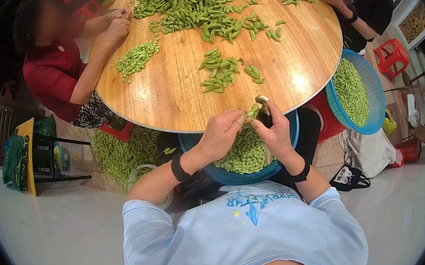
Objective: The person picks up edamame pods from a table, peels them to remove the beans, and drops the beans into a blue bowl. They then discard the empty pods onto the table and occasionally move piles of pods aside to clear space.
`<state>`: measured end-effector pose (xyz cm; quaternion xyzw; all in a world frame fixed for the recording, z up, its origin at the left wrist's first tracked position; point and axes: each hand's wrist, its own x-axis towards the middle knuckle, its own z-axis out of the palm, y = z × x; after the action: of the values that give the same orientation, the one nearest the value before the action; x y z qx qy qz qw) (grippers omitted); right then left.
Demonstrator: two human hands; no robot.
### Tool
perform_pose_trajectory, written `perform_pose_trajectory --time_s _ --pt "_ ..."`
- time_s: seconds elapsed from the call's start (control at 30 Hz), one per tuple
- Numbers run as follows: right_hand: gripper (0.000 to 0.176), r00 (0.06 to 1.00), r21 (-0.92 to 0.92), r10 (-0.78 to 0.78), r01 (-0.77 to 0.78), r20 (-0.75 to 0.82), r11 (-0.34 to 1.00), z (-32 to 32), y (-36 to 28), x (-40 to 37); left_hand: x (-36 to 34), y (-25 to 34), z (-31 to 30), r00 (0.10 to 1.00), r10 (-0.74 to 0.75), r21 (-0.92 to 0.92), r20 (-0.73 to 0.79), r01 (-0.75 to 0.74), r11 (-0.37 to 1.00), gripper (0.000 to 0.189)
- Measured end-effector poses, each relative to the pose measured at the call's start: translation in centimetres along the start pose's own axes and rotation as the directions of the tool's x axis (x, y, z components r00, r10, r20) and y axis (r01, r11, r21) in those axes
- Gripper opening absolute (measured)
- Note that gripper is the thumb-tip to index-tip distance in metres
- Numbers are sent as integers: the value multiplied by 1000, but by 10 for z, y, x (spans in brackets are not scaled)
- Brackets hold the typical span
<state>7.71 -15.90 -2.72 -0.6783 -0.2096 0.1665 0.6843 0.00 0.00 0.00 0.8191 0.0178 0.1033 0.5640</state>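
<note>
Just past the near table edge, my left hand [219, 136] and my right hand [276, 135] come together with fingers closed on one green soybean pod [253, 111]. A greyish cover [261, 99] sits on a finger of my right hand. Directly below both hands is a blue basin [211, 173] filled with shelled green soybeans [243, 156]. Ahead of my hands on the wooden table [167, 93] lies a small group of pods [220, 70], with a few more pods [254, 73] beside it.
A large pod heap [193, 2] covers the table's far side. At left, a person in red [53, 71] works near shelled beans [137, 57]; another person [364, 2] holds something at right. A blue basket [374, 97] of beans stands right; pods [116, 155] lie on the floor left.
</note>
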Motion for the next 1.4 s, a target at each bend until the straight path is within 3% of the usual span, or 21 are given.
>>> perform_pose_trajectory --time_s 0.07,0.1,0.2,0.27,0.3,0.37,0.47,0.6,0.8,0.87,0.93,0.97,1.03,1.1,1.13,1.17,1.2,1.23,1.3,1.33,1.4 --pt "54 987 -221 -143 156 71 963 -2 -6 2 1 -3 -2 953 -275 -242 128 299 923 25" --pt "54 989 -217 -133 145 69 965 -1 -8 -2 -2 -2 -2 949 -285 -240 134 310 920 25" --pt "51 982 -340 -157 185 109 922 -1 -12 -1 -2 0 1 971 -223 -130 82 233 964 28" --pt "45 941 -418 -300 339 157 843 1 -12 -3 -5 1 7 965 -261 -50 10 262 964 28" --pt "45 940 -418 -303 342 158 842 2 -13 -3 -6 2 8 966 -259 -49 8 259 965 28" --pt "40 898 -503 -404 434 173 748 6 -13 -5 -7 4 10 996 -86 124 -36 89 988 25" --pt "36 858 -528 -483 497 177 688 8 -9 -6 -10 12 11 998 -51 114 -44 56 992 22" --pt "33 882 -514 -420 466 212 720 2 -4 -8 -13 10 12 994 -109 76 2 109 991 18" --pt "28 864 -493 -433 502 255 711 -3 0 -9 -21 9 6 996 41 137 79 -51 989 10" --pt "25 881 -500 -380 472 280 726 -9 4 -11 -34 21 -1 975 157 200 157 -187 962 12" --pt "23 868 -448 -328 478 373 756 -15 -7 -18 -51 39 -24 961 60 376 271 -163 912 5" --pt "22 844 -399 -274 473 461 786 -19 -11 -22 -59 45 -39 925 -74 572 373 -166 803 5" --pt "21 810 -389 -289 517 510 763 -24 -7 -23 -71 45 -72 766 -370 750 526 -212 627 10" --pt "22 736 -354 -386 630 557 691 -25 -2 -24 -69 46 -79 790 -341 782 510 -260 567 18" --pt "22 735 -351 -390 632 554 691 -24 -1 -24 -57 45 -76 848 -199 735 491 -282 616 19" --pt "22 755 -366 -398 619 521 694 -23 -1 -23 -36 42 -70 889 -49 685 456 -315 656 20" --pt "22 773 -383 -405 606 488 697 -22 -1 -21 -15 33 -63 924 -57 683 377 -236 691 15" --pt "22 773 -387 -409 609 485 692 -21 -1 -20 10 31 -54 945 77 601 318 -264 754 14" --pt "21 858 -380 -287 457 425 804 -21 -1 -22 62 19 -29 943 278 485 186 -334 808 13" --pt "20 860 -359 -303 458 411 813 -21 0 -23 85 6 -15 931 345 460 123 -361 811 14" --pt "21 889 -352 -273 404 366 844 -26 0 -26 120 -16 6 946 317 514 65 -304 802 15"
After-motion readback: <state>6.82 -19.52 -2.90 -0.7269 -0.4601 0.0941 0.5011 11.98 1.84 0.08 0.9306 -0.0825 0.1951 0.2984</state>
